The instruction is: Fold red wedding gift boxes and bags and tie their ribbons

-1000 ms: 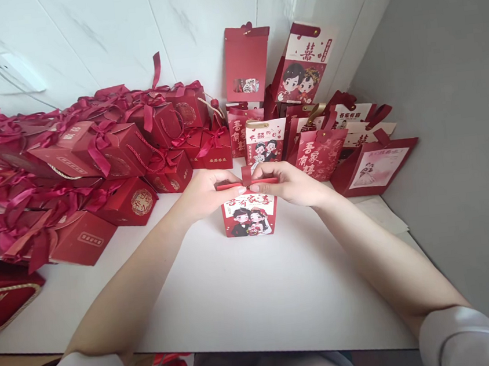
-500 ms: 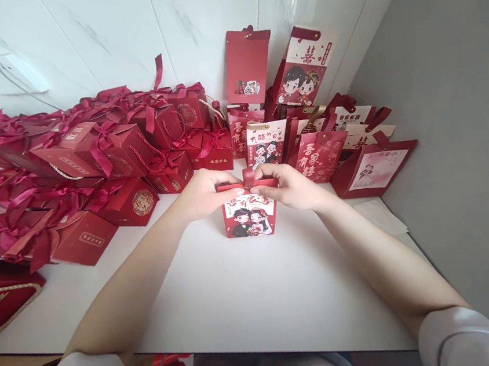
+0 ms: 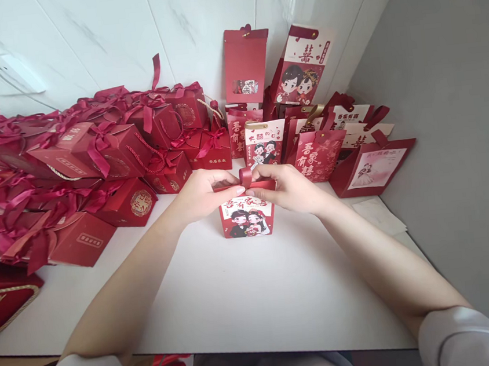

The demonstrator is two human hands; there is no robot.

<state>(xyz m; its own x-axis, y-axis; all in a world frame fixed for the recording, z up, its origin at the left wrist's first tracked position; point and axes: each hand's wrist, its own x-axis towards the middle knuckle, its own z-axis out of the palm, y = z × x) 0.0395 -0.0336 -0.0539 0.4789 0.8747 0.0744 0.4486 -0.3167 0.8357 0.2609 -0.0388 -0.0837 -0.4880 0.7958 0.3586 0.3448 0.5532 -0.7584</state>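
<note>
A small red-and-white gift box (image 3: 249, 223) with a printed cartoon bride and groom stands upright on the white table in front of me. My left hand (image 3: 204, 196) pinches the left part of its top edge, thumb in front and fingers behind. On the other side, my right hand (image 3: 286, 189) grips the top edge the same way. Both thumbs nearly meet at the middle, just below a dark red ribbon loop (image 3: 246, 176) that rises from the top. My fingers cover part of the upper edge and its lettering.
Many red favour boxes with ribbon bows (image 3: 128, 201) are piled on the left. Behind the hands and to the right stand several tall printed gift boxes (image 3: 320, 154), some stacked. White paper (image 3: 379, 215) lies at the right, near a grey wall (image 3: 448, 126). The white table (image 3: 256, 298) extends toward me.
Both hands keep their hold on the gift box top. The view has shifted very slightly; the right thumb sits a little differently near the ribbon loop.
</note>
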